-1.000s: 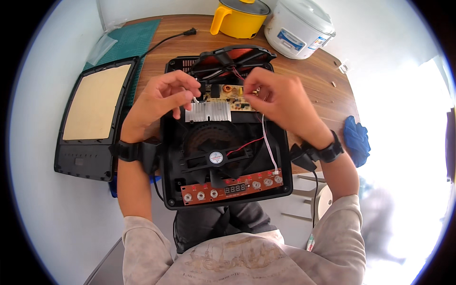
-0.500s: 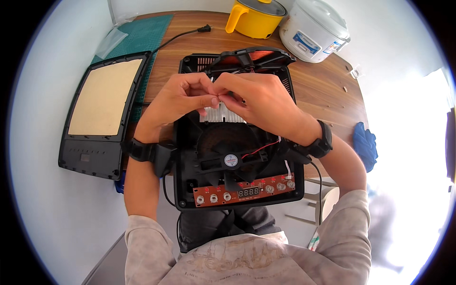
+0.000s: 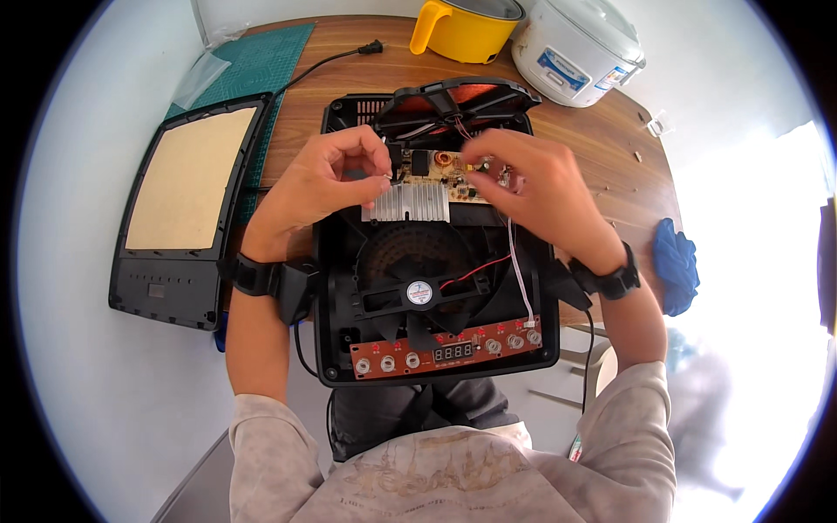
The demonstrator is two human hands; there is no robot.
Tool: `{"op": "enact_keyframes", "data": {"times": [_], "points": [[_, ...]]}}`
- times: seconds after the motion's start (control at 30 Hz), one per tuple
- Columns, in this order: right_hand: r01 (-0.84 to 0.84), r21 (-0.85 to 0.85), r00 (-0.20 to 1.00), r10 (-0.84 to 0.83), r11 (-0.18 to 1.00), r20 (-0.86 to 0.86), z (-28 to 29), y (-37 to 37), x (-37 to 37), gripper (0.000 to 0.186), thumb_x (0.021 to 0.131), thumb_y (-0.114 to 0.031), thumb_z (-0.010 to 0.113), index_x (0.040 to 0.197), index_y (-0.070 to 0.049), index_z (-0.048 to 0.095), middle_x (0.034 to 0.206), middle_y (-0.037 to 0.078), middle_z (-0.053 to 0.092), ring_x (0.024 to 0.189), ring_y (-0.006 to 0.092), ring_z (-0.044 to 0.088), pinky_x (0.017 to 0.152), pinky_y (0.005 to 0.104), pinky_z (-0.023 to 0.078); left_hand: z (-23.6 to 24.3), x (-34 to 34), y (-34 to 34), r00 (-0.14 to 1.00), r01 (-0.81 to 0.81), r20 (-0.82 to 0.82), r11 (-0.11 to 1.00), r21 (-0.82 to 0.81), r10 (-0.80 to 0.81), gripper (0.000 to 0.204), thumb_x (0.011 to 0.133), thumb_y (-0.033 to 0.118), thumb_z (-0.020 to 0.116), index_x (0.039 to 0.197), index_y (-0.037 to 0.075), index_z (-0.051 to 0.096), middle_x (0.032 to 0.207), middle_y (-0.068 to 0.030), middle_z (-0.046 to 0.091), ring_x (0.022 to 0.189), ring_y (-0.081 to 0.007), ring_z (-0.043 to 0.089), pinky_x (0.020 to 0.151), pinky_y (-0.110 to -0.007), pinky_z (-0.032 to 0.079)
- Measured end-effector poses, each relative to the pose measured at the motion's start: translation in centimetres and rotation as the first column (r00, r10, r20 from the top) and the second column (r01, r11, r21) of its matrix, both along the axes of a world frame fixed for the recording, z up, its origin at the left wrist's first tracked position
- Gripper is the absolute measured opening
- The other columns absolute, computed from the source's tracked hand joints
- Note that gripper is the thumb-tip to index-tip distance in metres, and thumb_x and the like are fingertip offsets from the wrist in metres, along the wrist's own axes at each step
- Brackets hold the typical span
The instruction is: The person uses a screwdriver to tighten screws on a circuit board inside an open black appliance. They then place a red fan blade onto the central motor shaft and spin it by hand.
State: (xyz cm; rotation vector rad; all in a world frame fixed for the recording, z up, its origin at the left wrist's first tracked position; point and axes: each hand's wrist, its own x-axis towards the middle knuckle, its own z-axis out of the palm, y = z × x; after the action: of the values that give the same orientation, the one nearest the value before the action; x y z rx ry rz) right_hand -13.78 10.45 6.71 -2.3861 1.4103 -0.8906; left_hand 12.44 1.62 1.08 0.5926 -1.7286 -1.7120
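Observation:
An opened induction cooker base (image 3: 336, 349) lies before me, its parts exposed. My left hand (image 3: 336, 174) is closed in a pinch over the left end of the silver heat sink (image 3: 408, 203); what sits between the fingertips is too small to make out. Over the right part of the tan circuit board (image 3: 455, 187) hovers my right hand (image 3: 536, 174), its thumb and index finger slightly apart with nothing visible between them. Behind the hands the round coil (image 3: 471, 100) stands tilted up, with thin wires running down from it. A black fan (image 3: 419, 293) sits in front of the heat sink.
At the front edge is a reddish-brown display board (image 3: 384, 359). The black cover panel (image 3: 179, 270) leans at the left by a green cutting mat (image 3: 261, 65). A yellow pot (image 3: 471, 35) and white rice cooker (image 3: 571, 52) stand behind; a blue cloth (image 3: 674, 266) hangs right.
My hands have parted. The right hand moved right, away from the left, uncovering the circuit board. The left hand keeps its pinch in nearly the same place.

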Motion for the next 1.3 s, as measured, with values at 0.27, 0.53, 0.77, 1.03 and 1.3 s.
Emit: {"op": "enact_keyframes", "data": {"times": [0.27, 0.53, 0.77, 1.03, 1.3], "points": [[0.471, 0.080, 0.860, -0.437, 0.879, -0.262, -2.5, 6.7, -8.9, 0.023, 0.090, -0.021, 0.072, 0.107, -0.007, 0.066, 0.102, 0.011, 0.070, 0.083, 0.0314, 0.070, 0.075, 0.0430, 0.055, -0.5, 0.4, -0.9, 0.987, 0.017, 0.162, 1.000, -0.024, -0.012, 0.012, 0.089, 0.010, 0.073, 0.094, 0.004, 0.064, 0.086, -0.0016, 0.065, 0.077, -0.0089, 0.064, 0.067, -0.024, 0.053], [0.636, 0.079, 0.724, -0.558, 0.767, -0.405, -5.7, 11.2, -11.2, 0.026, 0.089, -0.022, 0.074, 0.109, -0.006, 0.067, 0.108, 0.012, 0.066, 0.095, 0.0354, 0.067, 0.078, 0.0450, 0.054, 0.3, 0.6, -0.5, 0.995, -0.084, 0.060, 0.996, -0.023, 0.085, 0.016, 0.090, 0.017, 0.074, 0.087, 0.009, 0.060, 0.095, -0.0061, 0.070, 0.083, -0.0109, 0.067, 0.070, -0.025, 0.056], [0.651, -0.052, 0.690, -0.619, 0.758, -0.376, -7.5, 12.5, -11.2, 0.025, 0.087, -0.022, 0.074, 0.106, -0.006, 0.068, 0.102, 0.011, 0.065, 0.096, 0.0350, 0.064, 0.079, 0.0469, 0.050, 3.1, 1.2, 2.6, 0.992, -0.053, 0.111, 0.998, -0.041, 0.058, 0.015, 0.089, 0.013, 0.078, 0.092, 0.005, 0.066, 0.089, -0.0041, 0.069, 0.077, -0.0095, 0.067, 0.066, -0.024, 0.055], [0.748, -0.020, 0.660, -0.747, 0.663, -0.084, -6.2, 12.9, -11.0, 0.022, 0.089, -0.019, 0.072, 0.103, -0.003, 0.065, 0.094, 0.016, 0.069, 0.083, 0.0359, 0.067, 0.073, 0.0450, 0.051, 4.8, 3.2, 8.1, 0.992, -0.125, 0.048, 0.985, 0.116, 0.120, 0.017, 0.093, 0.016, 0.077, 0.099, 0.001, 0.071, 0.087, -0.0066, 0.071, 0.074, -0.0118, 0.068, 0.064, -0.024, 0.058], [0.479, -0.118, 0.862, -0.440, 0.870, 0.251, -0.3, 18.3, -4.0, 0.031, 0.079, -0.004, 0.081, 0.108, 0.000, 0.072, 0.091, 0.013, 0.071, 0.076, 0.0256, 0.068, 0.072, 0.0329, 0.053, 5.1, 2.8, 13.3, 0.992, -0.056, -0.087, 0.952, 0.300, 0.086, 0.018, 0.093, 0.007, 0.074, 0.109, 0.000, 0.073, 0.098, -0.0119, 0.075, 0.086, -0.0167, 0.074, 0.068, -0.024, 0.062]]}}
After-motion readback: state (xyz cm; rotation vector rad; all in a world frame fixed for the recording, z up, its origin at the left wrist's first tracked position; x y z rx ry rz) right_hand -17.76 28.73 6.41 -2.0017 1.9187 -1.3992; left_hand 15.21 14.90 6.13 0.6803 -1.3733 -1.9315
